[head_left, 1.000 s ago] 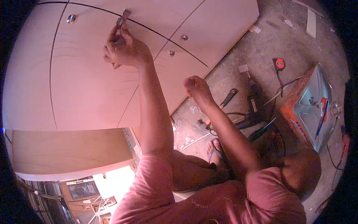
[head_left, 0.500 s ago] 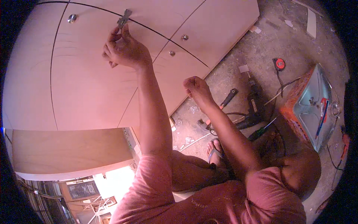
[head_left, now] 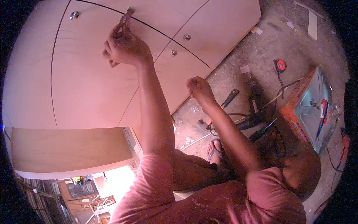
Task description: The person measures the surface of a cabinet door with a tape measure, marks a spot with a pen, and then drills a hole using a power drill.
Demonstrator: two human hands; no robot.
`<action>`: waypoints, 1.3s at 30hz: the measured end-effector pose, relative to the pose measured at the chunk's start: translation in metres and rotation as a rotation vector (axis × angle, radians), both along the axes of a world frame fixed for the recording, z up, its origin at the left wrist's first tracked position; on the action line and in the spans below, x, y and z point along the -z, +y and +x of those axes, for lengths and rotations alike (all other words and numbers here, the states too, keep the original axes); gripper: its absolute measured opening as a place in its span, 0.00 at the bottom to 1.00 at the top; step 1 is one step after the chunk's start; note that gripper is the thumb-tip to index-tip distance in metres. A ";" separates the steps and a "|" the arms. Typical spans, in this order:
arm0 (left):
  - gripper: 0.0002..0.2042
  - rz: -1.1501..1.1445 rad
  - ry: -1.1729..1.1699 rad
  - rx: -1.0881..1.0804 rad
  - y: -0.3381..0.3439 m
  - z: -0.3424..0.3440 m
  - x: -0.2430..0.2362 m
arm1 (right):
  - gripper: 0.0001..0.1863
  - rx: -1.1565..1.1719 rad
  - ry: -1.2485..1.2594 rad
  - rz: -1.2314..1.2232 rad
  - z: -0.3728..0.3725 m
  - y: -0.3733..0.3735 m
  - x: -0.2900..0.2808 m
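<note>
A bank of pale laminate cabinet doors [head_left: 85, 86], divided by thin dark seams and fitted with round metal knobs [head_left: 74, 15], is shown filling the upper left. To its right, a rough grey concrete floor [head_left: 268, 44] is seen, strewn with chips and offcuts. An orange toolbox [head_left: 311, 106] with a metal-lined open lid is set at the far right; a dark power drill [head_left: 255, 106] with its cord is laid near it, and a small tape measure [head_left: 280, 65] lies further up. The left hand [head_left: 125, 48] is raised against a door seam, closed around a small metal tool [head_left: 126, 17] whose tip is pressed to the seam. The right hand [head_left: 199, 89] is held at the lower door edge, fingers curled; whether anything is gripped cannot be told.
</note>
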State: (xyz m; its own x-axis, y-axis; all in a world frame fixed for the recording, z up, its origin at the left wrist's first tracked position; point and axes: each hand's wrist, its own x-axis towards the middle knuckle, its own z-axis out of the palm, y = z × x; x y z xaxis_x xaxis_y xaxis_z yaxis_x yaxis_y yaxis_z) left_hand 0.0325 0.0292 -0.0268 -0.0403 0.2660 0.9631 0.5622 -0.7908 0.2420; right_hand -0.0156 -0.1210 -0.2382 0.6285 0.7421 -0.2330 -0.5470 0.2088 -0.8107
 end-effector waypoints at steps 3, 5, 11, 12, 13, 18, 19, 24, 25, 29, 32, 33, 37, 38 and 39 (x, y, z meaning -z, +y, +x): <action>0.09 0.103 0.017 0.081 0.011 -0.005 -0.002 | 0.04 -0.002 -0.025 -0.005 -0.002 0.004 0.000; 0.09 0.122 -0.016 0.131 0.006 -0.005 -0.001 | 0.04 0.007 -0.033 0.013 -0.003 0.006 0.003; 0.10 0.124 -0.030 0.123 -0.006 -0.001 0.007 | 0.05 0.011 -0.040 0.002 -0.001 0.003 0.003; 0.10 0.102 -0.055 0.076 -0.004 0.000 0.007 | 0.06 0.006 -0.045 0.003 -0.001 0.003 0.003; 0.10 0.103 -0.056 0.075 0.000 -0.001 0.006 | 0.06 0.001 -0.051 0.003 -0.001 0.003 0.003; 0.09 0.069 -0.001 -0.052 0.014 -0.002 0.005 | 0.09 0.015 -0.041 0.009 0.000 0.000 0.007; 0.09 0.070 -0.002 -0.054 0.018 -0.002 0.005 | 0.11 0.023 -0.038 0.008 -0.001 0.000 0.006; 0.08 0.048 0.012 -0.024 0.018 -0.002 0.005 | 0.11 0.009 -0.009 0.015 0.000 -0.002 0.004; 0.08 0.049 0.011 -0.026 0.017 -0.002 0.004 | 0.11 0.011 -0.006 0.029 -0.001 0.000 0.004; 0.09 0.117 0.009 -0.038 0.004 -0.003 0.002 | 0.10 -0.025 -0.027 -0.028 -0.003 0.003 0.010; 0.11 0.143 0.010 -0.087 -0.004 -0.001 0.000 | 0.08 0.002 -0.005 0.020 -0.006 0.005 0.014; 0.11 0.139 -0.002 -0.106 -0.002 -0.003 0.000 | 0.07 0.000 -0.012 0.007 -0.008 0.006 0.012; 0.08 0.112 -0.027 0.096 0.006 -0.002 0.000 | 0.07 -0.022 -0.024 -0.034 -0.005 -0.002 0.008; 0.08 0.092 -0.020 0.086 0.002 0.000 0.004 | 0.07 -0.022 -0.025 -0.036 -0.004 -0.004 0.008; 0.08 0.079 -0.013 0.073 0.002 0.000 0.003 | 0.06 -0.032 -0.036 -0.034 -0.004 -0.004 0.006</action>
State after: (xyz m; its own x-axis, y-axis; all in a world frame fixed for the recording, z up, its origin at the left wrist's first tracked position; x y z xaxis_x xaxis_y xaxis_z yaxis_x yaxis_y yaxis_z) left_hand 0.0323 0.0312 -0.0298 -0.0362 0.1924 0.9806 0.4997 -0.8463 0.1845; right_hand -0.0194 -0.1246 -0.2446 0.6131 0.7540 -0.2356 -0.5229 0.1638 -0.8365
